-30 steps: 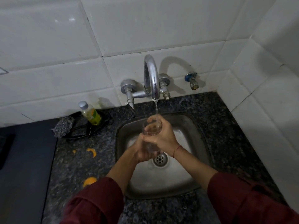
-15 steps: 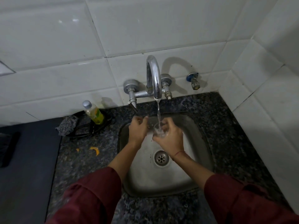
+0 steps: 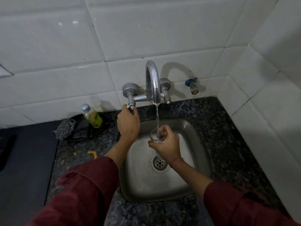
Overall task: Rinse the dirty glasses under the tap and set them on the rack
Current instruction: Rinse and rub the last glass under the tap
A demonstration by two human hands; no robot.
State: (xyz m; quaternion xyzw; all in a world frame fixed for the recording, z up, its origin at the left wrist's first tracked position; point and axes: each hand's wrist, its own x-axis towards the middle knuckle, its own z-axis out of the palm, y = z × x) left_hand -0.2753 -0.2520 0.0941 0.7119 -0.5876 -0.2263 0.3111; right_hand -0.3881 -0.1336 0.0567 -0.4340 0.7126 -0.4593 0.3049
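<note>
Head: glass [image 3: 156,137] upright, mouth up, held in right hand [image 3: 168,148].

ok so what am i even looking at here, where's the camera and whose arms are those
No machine here: a person wears one wide-angle camera on the head, looking down, so the dark red sleeves are their own. The right hand holds a clear glass under the running tap, over a steel sink. The left hand grips the tap handle. On the dark stone counter to the left stand a yellow-green bottle and a grey scrubber, with orange scraps nearer.
</note>
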